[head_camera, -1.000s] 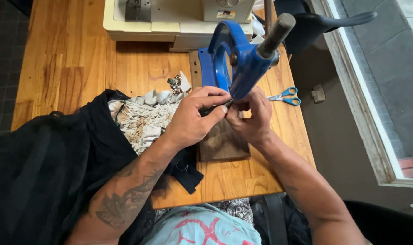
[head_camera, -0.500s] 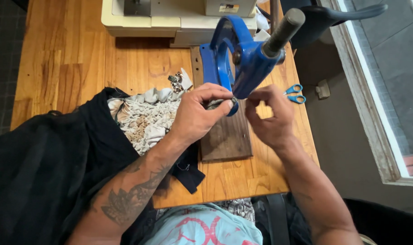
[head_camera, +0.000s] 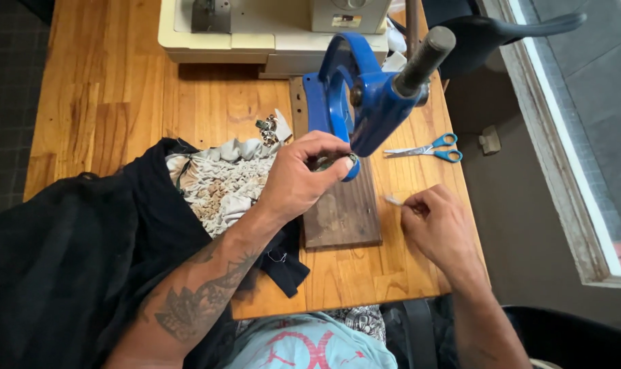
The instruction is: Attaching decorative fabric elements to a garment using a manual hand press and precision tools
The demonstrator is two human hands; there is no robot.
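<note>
Small metal fitting held at the die of a blue hand press, lever not yet pulled.

Nearest, the right hand (head_camera: 439,222) rests on the wooden table (head_camera: 105,102), fingertips pinched narrow on a tiny pale piece (head_camera: 394,200). Beyond and to its left, the left hand (head_camera: 303,179) has thumb and fingers closed around a small metal fitting (head_camera: 332,162), held directly under the head of the blue press (head_camera: 365,102). By my judgement the fitting is being seated, pressing still to come. Left of those fingers lies patterned grey fabric (head_camera: 221,181); farther right, blue-handled scissors (head_camera: 426,148).
</note>
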